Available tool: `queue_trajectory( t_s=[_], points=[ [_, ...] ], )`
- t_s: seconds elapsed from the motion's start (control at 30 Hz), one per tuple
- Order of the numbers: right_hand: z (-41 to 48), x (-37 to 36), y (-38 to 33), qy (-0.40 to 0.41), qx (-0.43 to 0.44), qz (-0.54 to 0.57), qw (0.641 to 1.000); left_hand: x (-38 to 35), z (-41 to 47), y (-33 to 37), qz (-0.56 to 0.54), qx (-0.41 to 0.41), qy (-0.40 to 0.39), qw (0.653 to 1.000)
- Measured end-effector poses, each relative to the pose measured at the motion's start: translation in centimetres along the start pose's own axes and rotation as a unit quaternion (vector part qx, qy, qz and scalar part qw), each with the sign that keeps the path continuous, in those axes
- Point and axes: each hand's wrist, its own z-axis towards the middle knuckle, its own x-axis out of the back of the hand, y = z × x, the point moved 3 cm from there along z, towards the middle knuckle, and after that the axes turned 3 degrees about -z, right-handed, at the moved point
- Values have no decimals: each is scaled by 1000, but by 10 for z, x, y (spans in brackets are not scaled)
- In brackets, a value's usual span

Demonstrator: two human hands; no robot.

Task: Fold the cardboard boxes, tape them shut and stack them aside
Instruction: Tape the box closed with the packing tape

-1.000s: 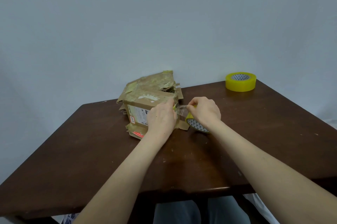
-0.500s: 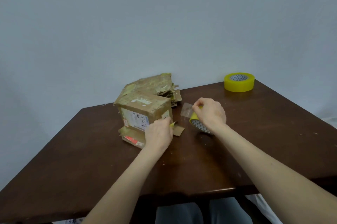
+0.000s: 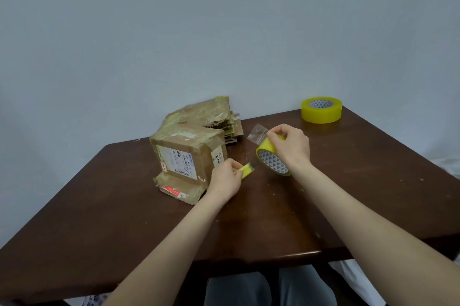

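The right hand (image 3: pixel 292 148) grips the tape roll (image 3: pixel 271 158); left hand (image 3: pixel 225 181) fingers pinch a yellow strip (image 3: pixel 246 171) beside the box (image 3: pixel 189 156).

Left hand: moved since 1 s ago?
Yes. The left hand, pinching a yellow tape end, has dropped from the top corner of the box toward the near table edge, away from the spare tape roll.
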Motion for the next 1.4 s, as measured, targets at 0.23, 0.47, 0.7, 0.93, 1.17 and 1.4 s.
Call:
queue_trajectory(
  t_s=[0.23, 0.47, 0.7, 0.93, 1.17, 1.4],
  points=[
    [8, 20, 4, 22, 16, -5, 1000, 5, 3, 43, -2, -122, 105, 987],
    [8, 20, 5, 21, 41, -14, 999, 30, 26, 90, 42, -180, 150, 971],
    [5, 22, 4, 11, 71, -13, 997, 18, 30, 84, -83, -124, 97, 984],
    [9, 24, 6, -21, 83, -4, 996, 13, 37, 79, -92, -101, 112, 984],
    [10, 29, 11, 0, 95, -119, 988, 8, 31, 87, 47, -135, 124, 982],
    [2, 21, 33, -44, 87, -372, 923, 60, 35, 73, 65, -177, 195, 963]
  ],
)
